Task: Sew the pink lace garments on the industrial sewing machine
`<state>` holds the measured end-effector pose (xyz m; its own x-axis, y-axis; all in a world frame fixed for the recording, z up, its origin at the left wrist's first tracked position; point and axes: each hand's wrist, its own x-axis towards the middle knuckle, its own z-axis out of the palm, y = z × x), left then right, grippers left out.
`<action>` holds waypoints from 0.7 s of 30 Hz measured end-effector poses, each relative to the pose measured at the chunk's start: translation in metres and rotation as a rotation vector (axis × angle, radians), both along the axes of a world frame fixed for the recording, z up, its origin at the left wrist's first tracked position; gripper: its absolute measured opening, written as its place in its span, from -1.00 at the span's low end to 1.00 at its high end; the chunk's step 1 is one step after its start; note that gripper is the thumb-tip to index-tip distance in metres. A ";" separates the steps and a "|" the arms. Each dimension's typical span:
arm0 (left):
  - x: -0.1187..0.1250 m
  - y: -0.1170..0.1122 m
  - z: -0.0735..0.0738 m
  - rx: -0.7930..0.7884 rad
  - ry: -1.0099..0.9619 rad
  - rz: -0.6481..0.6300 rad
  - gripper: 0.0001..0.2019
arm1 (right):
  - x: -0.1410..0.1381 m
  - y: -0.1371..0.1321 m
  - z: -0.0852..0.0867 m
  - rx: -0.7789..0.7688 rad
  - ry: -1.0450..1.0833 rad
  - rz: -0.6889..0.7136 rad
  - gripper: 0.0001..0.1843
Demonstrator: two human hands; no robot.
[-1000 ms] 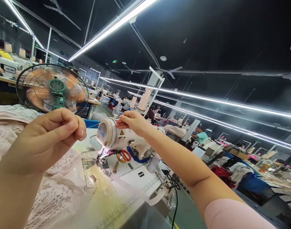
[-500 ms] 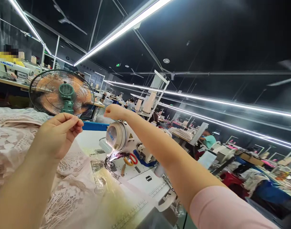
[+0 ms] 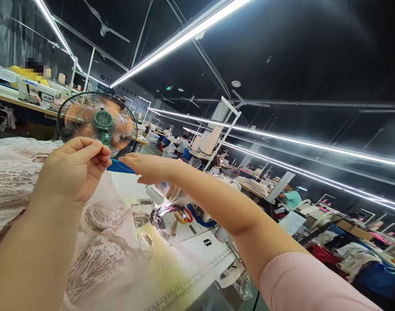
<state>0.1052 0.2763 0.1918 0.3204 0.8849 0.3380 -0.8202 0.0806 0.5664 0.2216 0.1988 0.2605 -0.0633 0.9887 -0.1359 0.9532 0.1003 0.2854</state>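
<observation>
My left hand (image 3: 79,166) is closed in a pinch above the pale pink lace fabric (image 3: 100,255), with a fine thread (image 3: 116,161) at its fingertips. My right hand (image 3: 148,166) reaches across in front of the sewing machine (image 3: 171,192), fingers stretched toward my left hand and thumb apart. The thread trails across the gap toward the right fingertips; whether they touch it I cannot tell. Behind the right forearm, the machine is partly hidden, its lamp lit. Red-and-yellow handled snips (image 3: 183,215) lie on the machine bed beside it.
A large fan (image 3: 103,123) stands just beyond the hands. Sheer yellowish material (image 3: 167,250) lies over the table front, near a printed ruler (image 3: 184,287). Thread cones (image 3: 212,140) stand on a rack behind the machine. Co-workers sit at the far left and right.
My right hand has come down and left, from above the machine head to close beside my left hand, its fingers now stretched out. The view has shifted slightly left.
</observation>
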 end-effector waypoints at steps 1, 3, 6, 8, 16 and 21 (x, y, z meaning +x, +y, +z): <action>-0.001 0.000 0.001 -0.003 -0.016 0.007 -0.84 | -0.010 -0.017 0.001 0.097 -0.062 0.002 -0.29; -0.003 0.000 0.002 -0.013 -0.042 0.021 -0.83 | -0.030 -0.055 -0.003 0.123 -0.080 0.097 -0.52; -0.004 0.001 0.002 -0.055 -0.058 0.036 -0.82 | -0.049 -0.111 -0.028 -0.429 0.091 0.385 -0.69; -0.004 0.003 0.001 -0.088 -0.048 0.033 -0.81 | -0.051 -0.136 -0.048 -0.695 0.152 0.422 -0.80; -0.003 0.008 -0.001 -0.067 -0.090 0.067 -0.83 | 0.006 -0.067 -0.007 0.060 -0.070 -0.051 -0.79; -0.005 0.008 0.000 -0.069 -0.067 0.056 -0.83 | 0.040 0.010 0.007 -0.027 -0.075 -0.261 -0.81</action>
